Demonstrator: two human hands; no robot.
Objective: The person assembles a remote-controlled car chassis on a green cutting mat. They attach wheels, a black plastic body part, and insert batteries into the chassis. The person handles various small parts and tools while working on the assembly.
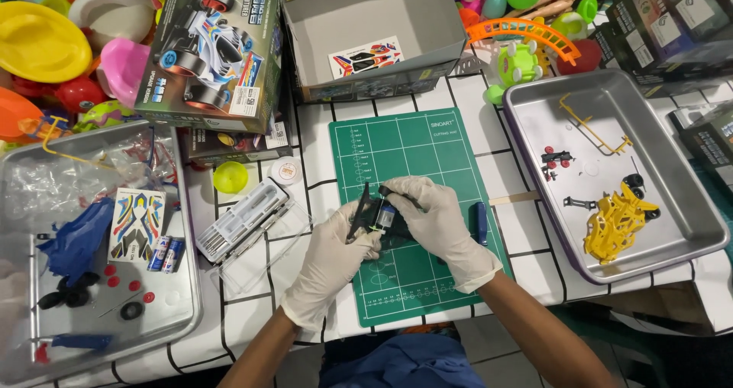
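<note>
Both my hands are gloved in white and meet over the green cutting mat (412, 205). Left hand (336, 254) is clenched round the black toy car chassis (379, 222), gripping its left end; right hand (435, 220) grasps the same chassis from the right, fingers curled over the top. The chassis sits just above the mat's middle, small blue-and-silver motor part showing between my thumbs. A blue-handled tool (480, 222) lies on the mat just right of my right hand. A wooden stick (513, 199) pokes off the mat's right edge toward the metal tray (687, 251) further right. In that tray: yellow body shell (615, 220), a yellow sprue piece (592, 128), a few small black and red bits. Left of the mat: clear tool case (244, 220) with knife blades, a yellow round cap (230, 177) and a small white jar (286, 171) above it. Far left of the mat, a second metal tray (183, 312) holds a sticker sheet (137, 224), two batteries (166, 254), blue plastic parts, red and black small parts. Above the mat, an open grey cardboard box (366, 14) with another sticker sheet inside; left of that box, the kit box lid (214, 48) with car artwork. Coloured plastic toys are piled along the top edge beyond the boxes.
</note>
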